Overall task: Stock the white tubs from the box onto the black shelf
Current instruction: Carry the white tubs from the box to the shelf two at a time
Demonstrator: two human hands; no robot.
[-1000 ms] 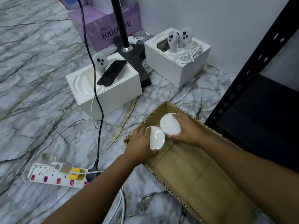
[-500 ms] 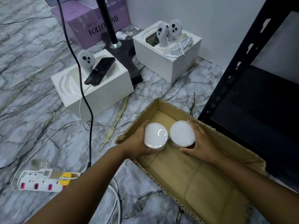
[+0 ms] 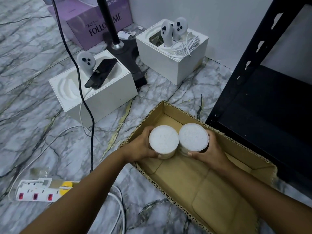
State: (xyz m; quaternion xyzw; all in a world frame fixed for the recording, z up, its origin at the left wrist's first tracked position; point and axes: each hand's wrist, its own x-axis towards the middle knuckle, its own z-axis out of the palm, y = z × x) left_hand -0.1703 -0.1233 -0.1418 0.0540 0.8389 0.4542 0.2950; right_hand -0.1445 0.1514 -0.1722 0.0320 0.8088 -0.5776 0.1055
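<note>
Two round white tubs are held upright side by side above the far end of the open cardboard box (image 3: 217, 188). My left hand (image 3: 141, 146) grips the left tub (image 3: 163, 139) from its left side. My right hand (image 3: 209, 151) wraps the right tub (image 3: 193, 137) from its right side. The two tubs touch each other. The box's brown floor below them shows no other tub. The black shelf (image 3: 270, 105) stands just right of the box, its low dark board bare.
Two white boxes (image 3: 101, 97) (image 3: 173, 56) with controllers, a phone and cables sit on the marble floor behind. A black stand (image 3: 116, 43) and purple box (image 3: 94, 24) are farther back. A power strip (image 3: 38, 191) and cables lie left.
Both tubs were turned from tilted to upright and lifted higher out of the box. They came together side by side, closer to the camera.
</note>
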